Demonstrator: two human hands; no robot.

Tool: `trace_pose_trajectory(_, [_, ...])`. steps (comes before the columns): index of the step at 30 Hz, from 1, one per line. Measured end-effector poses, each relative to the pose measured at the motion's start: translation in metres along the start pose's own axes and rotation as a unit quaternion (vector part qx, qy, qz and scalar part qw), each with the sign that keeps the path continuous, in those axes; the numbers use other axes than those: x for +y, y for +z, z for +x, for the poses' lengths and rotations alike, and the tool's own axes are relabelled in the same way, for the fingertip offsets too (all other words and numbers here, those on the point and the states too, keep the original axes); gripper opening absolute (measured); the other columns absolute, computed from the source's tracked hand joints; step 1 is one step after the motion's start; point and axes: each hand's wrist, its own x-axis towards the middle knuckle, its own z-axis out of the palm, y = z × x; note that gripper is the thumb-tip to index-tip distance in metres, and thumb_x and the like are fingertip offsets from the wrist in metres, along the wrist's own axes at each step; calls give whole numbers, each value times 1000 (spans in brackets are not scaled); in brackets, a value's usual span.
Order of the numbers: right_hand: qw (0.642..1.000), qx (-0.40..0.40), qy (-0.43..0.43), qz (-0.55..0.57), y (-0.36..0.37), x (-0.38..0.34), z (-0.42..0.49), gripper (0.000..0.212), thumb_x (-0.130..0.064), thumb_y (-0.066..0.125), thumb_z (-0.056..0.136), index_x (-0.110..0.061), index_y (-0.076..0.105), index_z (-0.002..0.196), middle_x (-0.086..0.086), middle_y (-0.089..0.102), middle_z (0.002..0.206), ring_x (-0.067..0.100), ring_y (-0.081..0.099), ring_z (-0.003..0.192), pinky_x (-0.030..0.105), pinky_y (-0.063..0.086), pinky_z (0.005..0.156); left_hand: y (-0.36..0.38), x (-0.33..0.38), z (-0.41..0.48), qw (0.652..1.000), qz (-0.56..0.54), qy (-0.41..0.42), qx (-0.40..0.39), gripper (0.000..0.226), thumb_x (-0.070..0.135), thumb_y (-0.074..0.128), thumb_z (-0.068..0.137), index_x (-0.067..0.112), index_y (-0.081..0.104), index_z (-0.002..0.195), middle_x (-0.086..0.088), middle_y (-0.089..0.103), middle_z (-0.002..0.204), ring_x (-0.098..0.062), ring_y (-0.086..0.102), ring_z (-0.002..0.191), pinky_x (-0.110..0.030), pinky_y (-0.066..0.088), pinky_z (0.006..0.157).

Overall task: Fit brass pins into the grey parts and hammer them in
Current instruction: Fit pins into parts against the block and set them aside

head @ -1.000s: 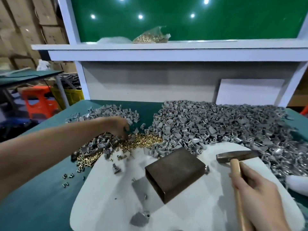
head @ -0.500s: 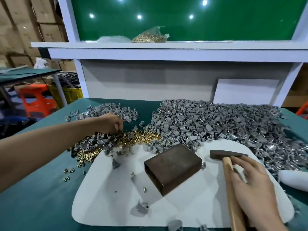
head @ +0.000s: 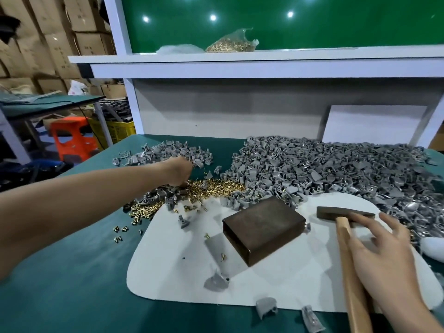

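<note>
1. The left hand (head: 179, 173) reaches out toward the far left of the desk (head: 72, 272). Its knuckles are up and its fingertips are sunk in the loose stock. I cannot tell whether it pinches anything.
2. The brass pins (head: 216, 186) lie in a band that starts at those fingertips and runs to their right. It ends against the big heap of grey parts (head: 324, 169) along the far edge. The left hand is much the nearer one to the pins.
3. The right hand (head: 384, 255) is released, with fingers straight and spread, and lies over the hammer (head: 346, 213) near the desk's right side.
4. The hammer's handle runs from the near edge away toward the far edge, with the head crosswise on the white mat (head: 168, 260).
5. The dark block (head: 263, 230) sits mid-mat between the two hands. A pin and a part would likely come back there, and the right hand must close on the handle first.
</note>
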Motion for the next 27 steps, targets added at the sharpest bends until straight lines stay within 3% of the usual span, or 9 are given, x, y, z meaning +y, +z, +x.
trace_pose_trajectory(2, [1000,3,-2,-1,0,-1,0,25,-30,62,88,-26,66,113,4,31,144,30,42,127,38,31,107,1,-3,-1,999,-16,-8,42,18,14,55,93,7,65,107,0,57,94,-14,51,83,-22,42,57])
trace_pose_trajectory(3, [1000,4,-2,0,0,-1,-1,25,-31,62,89,-26,66,112,4,31,144,30,42,127,38,30,107,0,-3,-2,999,-21,-13,46,17,15,57,92,8,65,105,-1,58,94,-14,52,83,-22,42,57])
trace_pose_trajectory(7, [1000,7,-4,4,-1,-2,-1,26,-33,61,89,-24,66,113,5,32,144,28,41,127,36,30,107,-5,-3,-1,996,-74,-20,44,12,11,55,95,6,63,103,-9,67,103,-15,60,84,-28,53,74])
trace_pose_trajectory(11, [1000,6,-14,0,-2,-4,-2,27,-31,60,90,-20,67,113,7,34,142,25,39,128,36,30,106,-13,-2,-6,985,-163,-28,56,36,6,67,85,9,58,119,-3,64,98,-11,58,75,-20,47,63])
trace_pose_trajectory(13, [1000,4,-22,3,-3,-5,-3,25,-28,59,90,-17,68,110,10,36,140,22,37,128,34,30,106,-24,3,-11,978,-198,-11,65,37,12,72,81,12,60,116,0,66,97,-12,59,80,-21,46,78])
trace_pose_trajectory(16, [1000,0,-28,12,-3,-8,-3,22,-26,60,90,-14,69,107,11,38,137,18,39,126,27,31,102,-50,26,-32,945,-315,75,48,22,22,76,78,20,71,100,8,70,90,-7,65,79,-22,50,88])
trace_pose_trajectory(20, [999,3,-36,12,-4,-7,-3,20,-20,60,91,-12,69,106,10,41,135,18,43,123,21,29,99,-63,78,-70,886,-395,242,31,13,19,78,77,24,75,89,16,74,82,5,67,75,-6,49,72])
trace_pose_trajectory(25, [999,-3,-39,20,-3,-8,-4,19,-16,58,90,-13,69,105,6,43,132,15,46,117,12,27,91,-36,119,-78,850,-434,290,65,12,10,77,78,19,73,85,-1,75,91,-9,70,87,-23,54,86])
trace_pose_trajectory(27, [999,-3,-41,27,-3,-8,-3,17,-15,59,90,-15,69,104,5,44,130,10,45,111,8,26,88,-24,120,-74,846,-406,318,132,8,10,77,79,14,73,85,-3,73,94,-11,69,87,-22,54,84])
